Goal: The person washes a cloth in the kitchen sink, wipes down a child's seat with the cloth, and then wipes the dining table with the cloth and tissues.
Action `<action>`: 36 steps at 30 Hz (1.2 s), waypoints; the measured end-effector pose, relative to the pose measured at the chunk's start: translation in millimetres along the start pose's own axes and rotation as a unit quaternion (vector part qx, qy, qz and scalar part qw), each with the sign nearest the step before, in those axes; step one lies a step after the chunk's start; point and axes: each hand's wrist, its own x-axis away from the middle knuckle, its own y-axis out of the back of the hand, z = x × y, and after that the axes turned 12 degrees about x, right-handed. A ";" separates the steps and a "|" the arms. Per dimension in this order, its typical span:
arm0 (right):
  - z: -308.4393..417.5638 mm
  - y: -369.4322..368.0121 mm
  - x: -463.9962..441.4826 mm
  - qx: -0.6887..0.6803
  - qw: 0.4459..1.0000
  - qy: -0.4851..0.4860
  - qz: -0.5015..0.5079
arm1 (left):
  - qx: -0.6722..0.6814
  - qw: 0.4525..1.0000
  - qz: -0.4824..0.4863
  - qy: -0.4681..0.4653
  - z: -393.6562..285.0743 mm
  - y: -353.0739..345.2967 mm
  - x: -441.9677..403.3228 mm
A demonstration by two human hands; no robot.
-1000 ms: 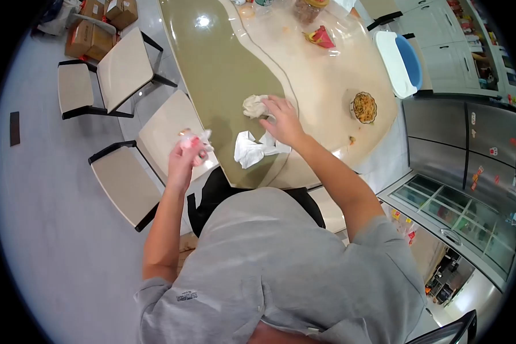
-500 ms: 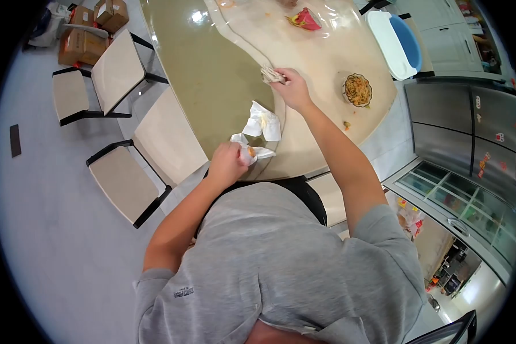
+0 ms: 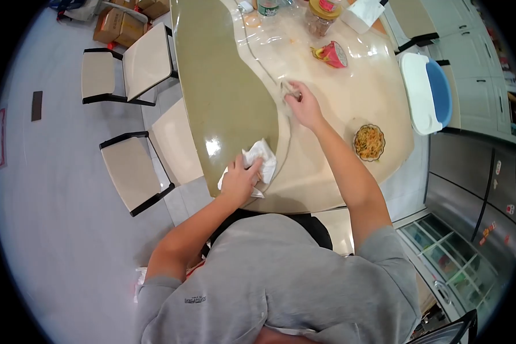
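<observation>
My left hand (image 3: 241, 179) is closed over crumpled white tissues (image 3: 261, 153) near the table's front edge, with tissue showing on both sides of the fingers. Farther forward and to the right, my right hand (image 3: 305, 107) grips a bunched pale cloth (image 3: 288, 89) against the tabletop. The cloth lies by the curved line between the olive and cream parts of the table (image 3: 229, 86). A glass bowl of shredded food (image 3: 370, 142) stands to the right of my right forearm.
A cut dragon fruit (image 3: 333, 55) lies farther back, below a lidded jar (image 3: 321, 20) and a white container (image 3: 362, 14). Beige chairs (image 3: 131, 175) stand along the left side. A white and blue high chair (image 3: 421, 94) is at the right.
The view has shifted, showing more of the table's far end. My left hand has moved onto the spread tissue, gathering it with the one it held. My right hand still holds the cloth.
</observation>
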 end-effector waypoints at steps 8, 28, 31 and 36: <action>-0.3 5.6 -25.4 0.373 0.896 0.224 -0.094 | 0.132 0.988 -0.071 0.034 14.6 -6.6 17.3; 84.8 -222.2 -69.7 0.287 0.757 0.560 0.178 | 0.856 0.382 -0.249 0.243 22.4 23.7 154.4; 58.4 -195.1 28.5 0.281 0.735 0.560 0.259 | 0.859 0.365 -0.280 0.224 29.1 21.8 166.4; 28.1 -102.5 135.9 0.266 0.701 0.551 0.366 | 0.847 0.394 -0.288 0.210 41.2 27.2 191.7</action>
